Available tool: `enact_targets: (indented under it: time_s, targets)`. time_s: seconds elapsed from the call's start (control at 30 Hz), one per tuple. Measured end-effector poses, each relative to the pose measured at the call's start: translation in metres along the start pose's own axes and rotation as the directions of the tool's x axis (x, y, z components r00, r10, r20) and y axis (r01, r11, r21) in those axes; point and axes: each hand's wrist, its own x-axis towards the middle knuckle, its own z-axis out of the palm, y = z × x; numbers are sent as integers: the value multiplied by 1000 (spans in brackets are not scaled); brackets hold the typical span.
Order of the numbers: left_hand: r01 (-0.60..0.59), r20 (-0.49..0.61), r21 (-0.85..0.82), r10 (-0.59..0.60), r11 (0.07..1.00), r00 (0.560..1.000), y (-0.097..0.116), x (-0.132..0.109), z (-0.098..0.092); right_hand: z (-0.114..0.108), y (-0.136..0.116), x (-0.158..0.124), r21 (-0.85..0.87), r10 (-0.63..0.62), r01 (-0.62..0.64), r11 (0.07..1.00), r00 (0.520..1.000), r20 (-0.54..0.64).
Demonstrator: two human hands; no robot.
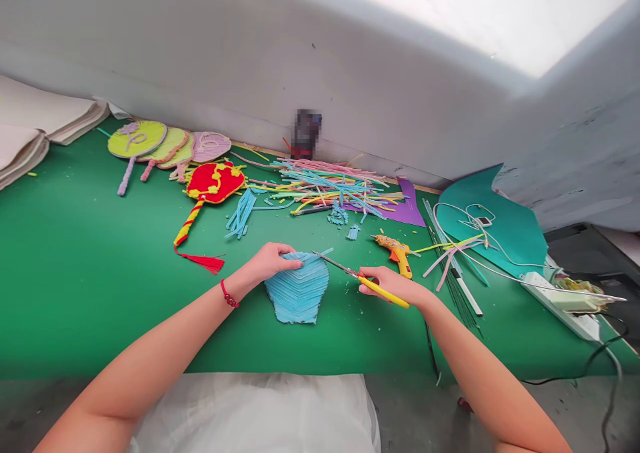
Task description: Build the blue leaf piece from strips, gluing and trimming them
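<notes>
My left hand (270, 261) presses its fingers on the top left edge of a light blue fan-shaped piece (299, 289) made of chenille stems, lying on the green table (80, 273). A red bead bracelet circles that wrist. My right hand (393, 285) grips yellow-handled scissors (363, 279). Their blades point left and reach the blue piece's upper right edge.
A pile of coloured chenille stems (325, 189) lies behind. A red tasselled fan (213, 185) and several pastel fans (150, 143) sit at back left. A yellow glue gun (396, 251), teal felt sheet (493, 219), power strip (560, 303) and cables are on the right. Folded cloth (30, 129) lies far left.
</notes>
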Motion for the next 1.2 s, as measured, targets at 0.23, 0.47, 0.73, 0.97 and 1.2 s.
enact_targets:
  time_s: [0.23, 0.47, 0.73, 0.97, 1.2]
  targets:
    - [-3, -4, 6, 3, 1000, 1000, 3, -2, 1, -1, 0, 2, -45, 10, -10, 999, 1000, -2]
    - [10, -13, 21, -10, 1000, 1000, 7, -4, 2, 0, 0, 4, -44, 33, -34, 998, 999, -34]
    - [-22, 16, 50, 22, 998, 1000, 4, -3, 0, 3, 0, 4, -28, 53, -55, 998, 995, -81]
    - [-26, 18, 60, 25, 998, 1000, 3, -3, 0, 9, 2, 5, -15, 56, -58, 998, 994, -95]
    - [-6, 6, 57, 6, 998, 1000, 5, -4, 0, 18, 6, 7, 14, 29, -27, 1000, 987, -161]
